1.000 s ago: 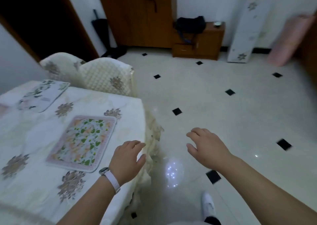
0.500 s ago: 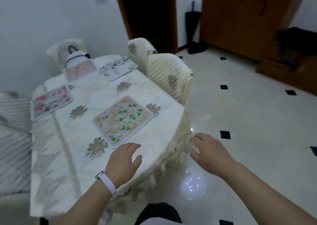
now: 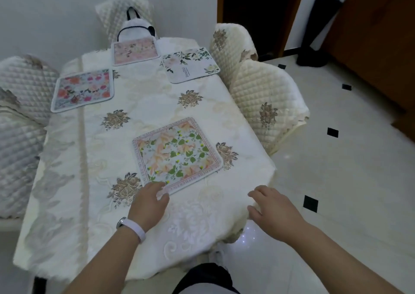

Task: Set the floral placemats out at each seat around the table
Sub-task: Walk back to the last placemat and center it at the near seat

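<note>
Several floral placemats lie on the white-clothed table (image 3: 107, 215). The nearest placemat (image 3: 177, 153), with peach flowers and green leaves, lies near the right edge. My left hand (image 3: 149, 201), wearing a white wristband, rests at its near corner with fingertips touching it. My right hand (image 3: 272, 206) hovers open over the table's near right corner, holding nothing. Farther off lie a white "Beautiful" placemat (image 3: 190, 67), a pink placemat (image 3: 134, 50) and a red-flowered placemat (image 3: 83, 89).
Quilted cream chairs stand along the right side (image 3: 267, 100), at the far end (image 3: 125, 13) and on the left (image 3: 20, 105). A white bag (image 3: 137, 30) sits at the far end. Tiled floor (image 3: 336, 181) lies to the right, with a dark umbrella (image 3: 318, 24) by the doorway.
The view swung left and came over the table. My left hand moved forward onto the near corner of the nearest placemat. My right hand came from over the floor to the table's corner.
</note>
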`<state>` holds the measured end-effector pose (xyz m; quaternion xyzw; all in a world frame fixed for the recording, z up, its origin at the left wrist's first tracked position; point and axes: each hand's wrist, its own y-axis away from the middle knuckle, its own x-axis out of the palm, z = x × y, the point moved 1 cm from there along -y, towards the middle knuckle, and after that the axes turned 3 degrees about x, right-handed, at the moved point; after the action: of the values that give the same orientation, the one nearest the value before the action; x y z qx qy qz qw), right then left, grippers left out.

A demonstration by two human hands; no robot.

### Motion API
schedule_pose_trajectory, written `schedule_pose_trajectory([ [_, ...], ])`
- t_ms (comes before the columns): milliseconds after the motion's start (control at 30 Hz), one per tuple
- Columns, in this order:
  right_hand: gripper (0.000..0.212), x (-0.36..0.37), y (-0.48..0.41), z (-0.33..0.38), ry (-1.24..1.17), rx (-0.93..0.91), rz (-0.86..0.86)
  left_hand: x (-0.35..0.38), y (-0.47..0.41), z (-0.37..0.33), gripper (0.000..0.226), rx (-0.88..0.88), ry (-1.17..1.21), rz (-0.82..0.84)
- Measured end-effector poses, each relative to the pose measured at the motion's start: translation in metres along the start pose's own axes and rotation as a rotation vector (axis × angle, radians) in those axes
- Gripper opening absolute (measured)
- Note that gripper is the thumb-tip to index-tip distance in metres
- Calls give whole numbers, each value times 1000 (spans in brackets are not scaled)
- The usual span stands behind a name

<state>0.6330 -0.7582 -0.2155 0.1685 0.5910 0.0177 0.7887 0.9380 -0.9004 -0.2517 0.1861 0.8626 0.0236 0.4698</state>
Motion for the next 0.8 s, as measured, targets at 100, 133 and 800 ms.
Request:
schedule_pose_trajectory([
  [100,44,-11,-41,-3,-24,12,17,-4,-31,9,36,-56,27,-8],
  [133,44,-14,-54,-3,-60,37,38,-5,-39,14,36,-83,41,-1],
  [800,70,11,-232,45,-417,125,437,12,-70,26,48,-696,619,-334],
])
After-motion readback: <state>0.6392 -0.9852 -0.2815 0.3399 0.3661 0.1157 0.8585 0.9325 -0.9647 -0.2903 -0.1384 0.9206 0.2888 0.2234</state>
